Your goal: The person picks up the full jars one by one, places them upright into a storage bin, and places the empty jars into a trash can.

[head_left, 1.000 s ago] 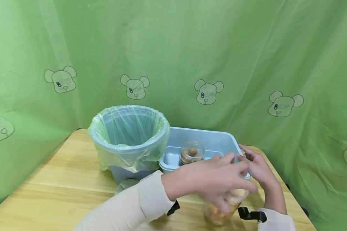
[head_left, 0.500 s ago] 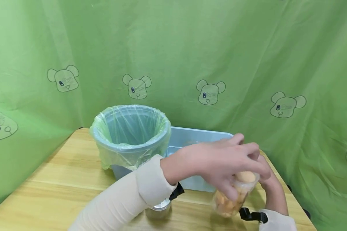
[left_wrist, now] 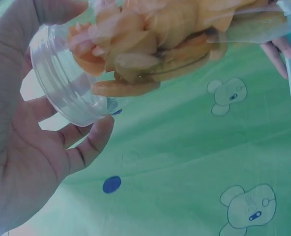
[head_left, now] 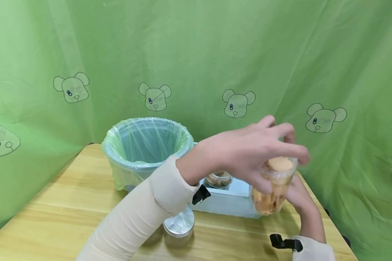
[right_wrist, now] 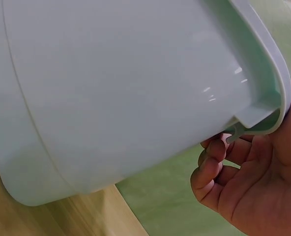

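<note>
My left hand (head_left: 248,152) grips a clear plastic jar (head_left: 271,199) near its rim, from above. The jar is tilted, packed with orange-brown biscuit-like pieces, and held over the right front part of a light blue bin (head_left: 228,203). In the left wrist view the fingers and thumb lie round the clear neck, with the snack pieces (left_wrist: 155,44) beyond it. My right hand (right_wrist: 263,182) is at the bin's right end, its fingers curled in under the rim by a corner. In the head view the jar partly hides that hand. A smaller clear jar (head_left: 219,180) with brown contents stands inside the bin.
A round bucket (head_left: 147,166) lined with a thin green bag stands left of the bin. A small silver-lidded container (head_left: 179,223) sits on the wooden table (head_left: 68,210) near my left sleeve. A green curtain (head_left: 196,54) hangs behind and at both sides.
My left hand has raised the jar from low over the table up to the bin's right front. The silver-lidded container has come out from behind my left arm. The right hand stays at the bin's end.
</note>
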Motion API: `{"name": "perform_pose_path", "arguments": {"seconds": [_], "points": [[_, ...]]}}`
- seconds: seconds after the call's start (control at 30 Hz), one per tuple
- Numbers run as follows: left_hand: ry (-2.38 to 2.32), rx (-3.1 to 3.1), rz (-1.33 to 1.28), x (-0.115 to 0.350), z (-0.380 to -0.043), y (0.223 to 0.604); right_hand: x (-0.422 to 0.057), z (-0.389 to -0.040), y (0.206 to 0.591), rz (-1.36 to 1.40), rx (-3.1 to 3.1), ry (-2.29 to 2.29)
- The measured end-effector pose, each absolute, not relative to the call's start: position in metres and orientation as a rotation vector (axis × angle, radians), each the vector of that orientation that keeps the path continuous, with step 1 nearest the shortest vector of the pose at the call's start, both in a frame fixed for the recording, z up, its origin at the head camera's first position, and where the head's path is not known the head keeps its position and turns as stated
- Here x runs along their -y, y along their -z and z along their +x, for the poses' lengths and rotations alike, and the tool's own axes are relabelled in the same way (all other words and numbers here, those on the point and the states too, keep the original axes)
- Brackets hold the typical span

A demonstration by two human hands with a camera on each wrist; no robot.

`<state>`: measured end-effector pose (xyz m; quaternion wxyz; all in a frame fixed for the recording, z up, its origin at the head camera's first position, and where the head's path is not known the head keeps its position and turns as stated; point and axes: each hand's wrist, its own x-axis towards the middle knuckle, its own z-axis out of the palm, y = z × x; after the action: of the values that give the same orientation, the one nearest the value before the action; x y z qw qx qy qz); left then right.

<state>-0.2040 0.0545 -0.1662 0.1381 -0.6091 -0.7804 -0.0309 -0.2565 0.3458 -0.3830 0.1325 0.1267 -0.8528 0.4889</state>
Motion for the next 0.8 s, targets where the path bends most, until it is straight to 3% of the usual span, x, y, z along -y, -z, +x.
{"name": "perform_pose_path", "arguments": {"seconds": [0.8], "points": [[0.118, 2.417, -1.565, -0.077, -0.271, 0.218, -0.337, -0.257, 0.369, 0.154, 2.776, -1.294]]}}
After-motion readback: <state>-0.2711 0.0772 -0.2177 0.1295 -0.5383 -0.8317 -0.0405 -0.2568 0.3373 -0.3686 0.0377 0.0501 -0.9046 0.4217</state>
